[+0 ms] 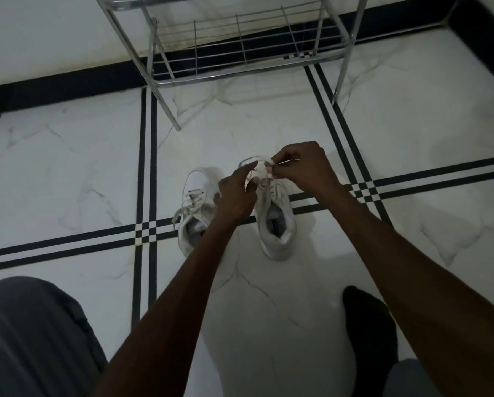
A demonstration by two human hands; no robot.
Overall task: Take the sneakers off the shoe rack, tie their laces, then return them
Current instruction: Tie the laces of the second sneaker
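Observation:
Two white sneakers stand side by side on the tiled floor, toes pointing away from me. The left sneaker [192,213] has loose laces lying across its tongue. Over the toe end of the right sneaker [277,222], both hands hold its white laces [257,163]. My left hand [235,196] pinches a lace loop from the left. From the right, my right hand [303,164] pinches the other strand, its fingers closed on it. The hands hide the right sneaker's front.
A chrome wire shoe rack [240,61] stands just beyond the sneakers, its lowest shelf bare. White marble floor tiles with black stripe lines spread all around. My grey-trousered knee [30,336] is at the lower left, and a dark-socked foot [369,325] at the lower right.

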